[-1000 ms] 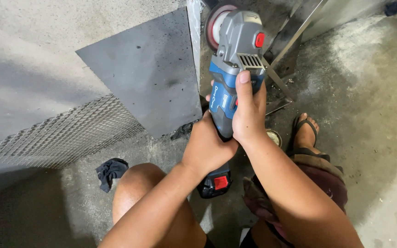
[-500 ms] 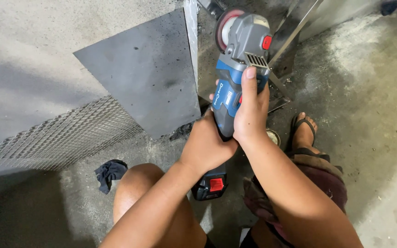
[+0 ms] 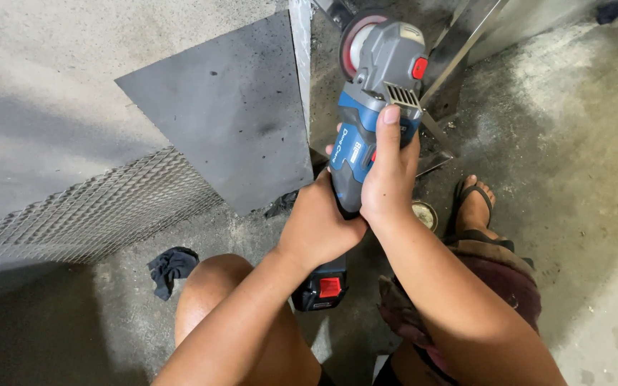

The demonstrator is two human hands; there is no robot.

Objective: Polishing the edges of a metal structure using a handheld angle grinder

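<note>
Both hands grip a cordless angle grinder (image 3: 373, 121). The left hand (image 3: 320, 229) is wrapped closed around the lower part of the blue handle, just above the black battery pack (image 3: 321, 287) with its red catch. The right hand (image 3: 388, 182) is closed around the handle higher up, its forefinger stretched toward 12 o'clock along the grey motor housing. The grinder points toward 12 o'clock, held above the concrete floor (image 3: 574, 179); its disc (image 3: 357, 43) sits at the top of the tool, facing 9 o'clock, just beside the upright edge of a metal sheet (image 3: 300, 64). At 10 o'clock from the hands a dark grey flat panel (image 3: 223, 114) leans in front of expanded metal mesh (image 3: 87, 214). At 8 o'clock a dark rag (image 3: 171, 266) lies on the floor. At 3 o'clock a foot in a sandal (image 3: 475, 207) rests on the floor, a small round tin (image 3: 423, 213) just beside it. Angled metal bars (image 3: 466, 43) lie at 1 o'clock.
</note>
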